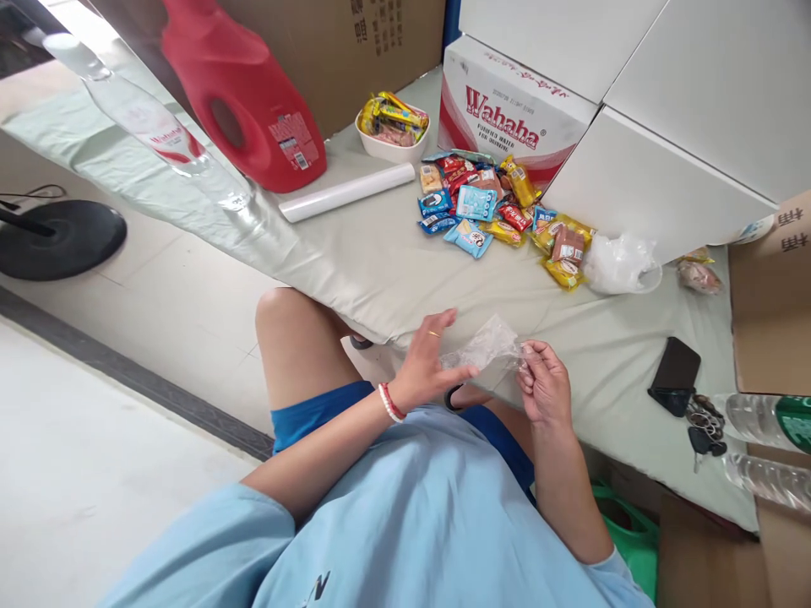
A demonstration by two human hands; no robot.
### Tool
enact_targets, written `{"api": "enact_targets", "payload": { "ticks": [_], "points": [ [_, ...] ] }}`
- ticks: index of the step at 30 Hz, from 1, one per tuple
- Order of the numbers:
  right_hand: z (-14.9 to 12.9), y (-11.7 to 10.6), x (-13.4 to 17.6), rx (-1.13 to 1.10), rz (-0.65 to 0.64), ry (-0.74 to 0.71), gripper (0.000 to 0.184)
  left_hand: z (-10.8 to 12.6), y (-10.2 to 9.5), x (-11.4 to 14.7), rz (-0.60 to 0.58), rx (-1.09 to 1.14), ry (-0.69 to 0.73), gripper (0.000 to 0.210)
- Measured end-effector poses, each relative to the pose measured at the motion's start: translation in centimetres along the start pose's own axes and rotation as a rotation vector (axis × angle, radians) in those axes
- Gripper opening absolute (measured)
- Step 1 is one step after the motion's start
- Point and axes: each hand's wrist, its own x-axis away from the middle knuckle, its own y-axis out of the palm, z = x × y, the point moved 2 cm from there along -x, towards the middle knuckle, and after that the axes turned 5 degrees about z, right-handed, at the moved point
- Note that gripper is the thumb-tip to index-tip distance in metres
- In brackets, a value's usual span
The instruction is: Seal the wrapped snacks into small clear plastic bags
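Note:
My right hand [543, 380] pinches one end of a thin, crumpled clear plastic bag [491, 342] just over the near edge of the cloth-covered surface. At the bag's other end is my left hand [429, 363], thumb and fingers spread wide; it may touch the film but does not grip it. Beyond both hands lies a pile of small wrapped snacks [476, 203] in blue, red and yellow packets. A bunched white plastic bag [621, 263] sits at the pile's right end. Behind and left stands a white bowl [394, 150] filled with more packets.
A white roll [348, 192], a red jug [253, 101] and a water bottle [152, 127] are at the left. The Wahaha carton [507, 110] stands behind the snacks. At the right are a black phone [677, 371], keys [704, 426] and clear bottles [760, 418].

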Motion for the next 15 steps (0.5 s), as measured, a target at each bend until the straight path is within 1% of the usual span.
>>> {"api": "enact_targets", "payload": {
  "ticks": [1,2,3,4,5,6,8,9,10,11,12,13,14,15],
  "points": [
    [0.0,0.4,0.5,0.013,-0.029,0.018,0.038,0.5,0.7,0.1,-0.061,-0.04,0.061,0.091],
    [-0.1,0.7,1.0,0.036,-0.061,0.029,0.037,0.9,1.3,0.1,-0.097,-0.071,0.094,0.084],
    [-0.3,0.9,1.5,0.08,-0.093,0.022,0.036,1.0,1.7,0.0,-0.104,-0.085,0.107,0.067],
    [-0.8,0.8,1.9,0.15,-0.121,-0.012,0.035,1.1,1.9,-0.2,-0.082,-0.078,0.103,0.046],
    [-1.5,0.5,2.1,0.255,-0.14,-0.078,0.032,1.0,1.8,-0.6,-0.042,-0.052,0.086,0.029],
    [-2.3,0.0,2.3,0.392,-0.147,-0.176,0.029,0.9,1.5,-1.0,0.002,-0.014,0.06,0.022],
    [-4.1,-1.3,2.1,0.709,-0.107,-0.434,0.023,0.9,0.7,-1.9,0.052,0.086,-0.027,0.024],
    [-4.9,-2.1,1.9,0.845,-0.054,-0.564,0.021,0.9,0.2,-2.3,0.055,0.142,-0.091,0.026],
    [-5.6,-2.7,1.6,0.935,0.023,-0.679,0.021,1.1,-0.1,-2.5,0.049,0.198,-0.161,0.029],
    [-6.0,-3.2,1.3,0.97,0.105,-0.76,0.023,1.3,-0.2,-2.5,0.045,0.25,-0.228,0.032],
    [-6.1,-3.5,1.0,0.941,0.171,-0.8,0.025,1.6,-0.2,-2.5,0.05,0.295,-0.284,0.034],
    [-5.9,-3.4,0.8,0.851,0.204,-0.796,0.031,1.9,-0.1,-2.3,0.066,0.33,-0.327,0.036],
    [-5.3,-3.0,0.7,0.718,0.187,-0.75,0.04,2.2,0.2,-2.0,0.092,0.357,-0.354,0.038],
    [-4.4,-2.3,0.6,0.567,0.127,-0.668,0.05,2.5,0.5,-1.7,0.123,0.379,-0.367,0.039]
  ]
}}
